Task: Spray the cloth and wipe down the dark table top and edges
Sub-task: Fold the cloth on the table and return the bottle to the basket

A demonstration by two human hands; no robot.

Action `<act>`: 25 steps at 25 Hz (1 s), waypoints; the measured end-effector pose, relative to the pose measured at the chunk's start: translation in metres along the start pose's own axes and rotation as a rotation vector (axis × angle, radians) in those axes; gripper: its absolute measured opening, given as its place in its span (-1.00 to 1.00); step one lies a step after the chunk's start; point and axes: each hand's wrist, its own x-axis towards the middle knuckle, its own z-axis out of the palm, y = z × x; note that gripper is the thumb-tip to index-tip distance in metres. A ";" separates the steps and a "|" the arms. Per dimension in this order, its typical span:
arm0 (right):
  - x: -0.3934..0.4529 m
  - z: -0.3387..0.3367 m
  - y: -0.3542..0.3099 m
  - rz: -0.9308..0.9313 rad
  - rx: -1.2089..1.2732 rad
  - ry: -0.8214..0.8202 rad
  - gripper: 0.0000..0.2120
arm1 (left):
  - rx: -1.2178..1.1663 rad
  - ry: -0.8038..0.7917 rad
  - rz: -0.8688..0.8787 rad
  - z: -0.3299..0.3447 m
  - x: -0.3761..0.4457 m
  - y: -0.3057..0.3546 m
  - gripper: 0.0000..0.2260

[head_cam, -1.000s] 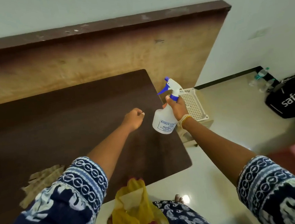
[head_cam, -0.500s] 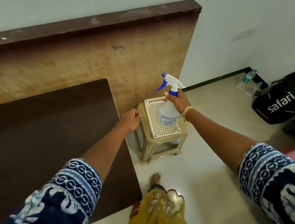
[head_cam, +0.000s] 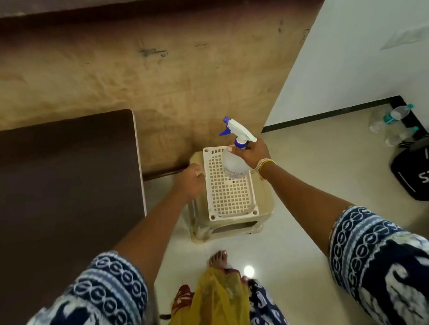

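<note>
Right hand (head_cam: pixel 253 155) grips the spray bottle (head_cam: pixel 234 160) around its neck, just below the white and blue trigger head; fingers wrap the collar, thumb on the near side. Bottle stands roughly upright, nozzle pointing far-left, base at or just above the white grid tray (head_cam: pixel 231 199) that sits on the beige plastic stool (head_cam: pixel 263 204); cannot tell whether the base is fully down. Left hand (head_cam: pixel 190 181) is loosely curled with nothing in it that shows, knuckles just beside the left rim of the tray; whether it touches the rim is unclear. Dark counter (head_cam: pixel 55 189) lies to the left of both hands, its right edge running near-to-far, well left of the stool. The cloth is not in view. Judgement: the bottle is being parked on the stool, so the spraying step looks done and wiping is what remains. The relation that matters: the work surface is leftward of the hands, and the left hand, already free, is the nearer one to the counter's right edge; the right must let go of the bottle first. Bare foot (head_cam: pixel 218 259) on the pale floor, near side of the stool. Black bag (head_cam: pixel 426 169) and water bottles (head_cam: pixel 396 115) far right.
</note>
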 end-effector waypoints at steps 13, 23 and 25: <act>0.103 0.044 0.093 -0.015 -0.107 -0.101 -0.53 | 0.055 0.121 0.015 0.057 0.064 -0.065 -0.74; 0.055 0.018 0.072 0.126 -0.529 -0.303 -0.25 | 0.177 0.089 0.028 0.054 0.020 -0.033 -0.71; 0.021 0.001 0.046 0.106 -0.571 -0.344 -0.39 | 0.163 0.068 0.026 0.041 -0.011 -0.012 -0.71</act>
